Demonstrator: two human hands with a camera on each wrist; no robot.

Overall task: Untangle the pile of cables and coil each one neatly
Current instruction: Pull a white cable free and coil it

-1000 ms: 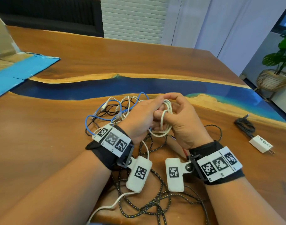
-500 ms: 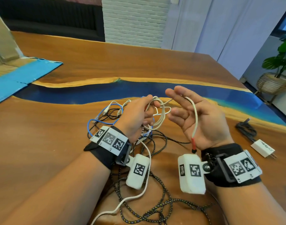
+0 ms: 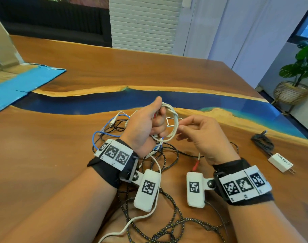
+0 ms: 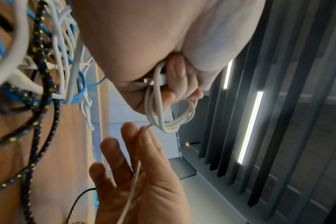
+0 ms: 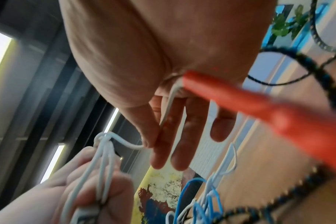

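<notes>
A white cable (image 3: 172, 123) was wound into a small coil of several loops and held above the surface, its free end carrying a red plug (image 3: 196, 166). Beneath it, blue (image 3: 97, 137), thin white (image 3: 141, 220) and black braided cables (image 3: 169, 230) were left tangled together in a loose pile.

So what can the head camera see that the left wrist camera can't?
Only the head view shows the white charger and the bundled black cable lying on the table, plus the potted plant. Only the left wrist view shows the ceiling lights and the right hand's palm with the loose cable end running across it. Both show the left hand gripping the white coil while the right hand pinches its free end.
</notes>
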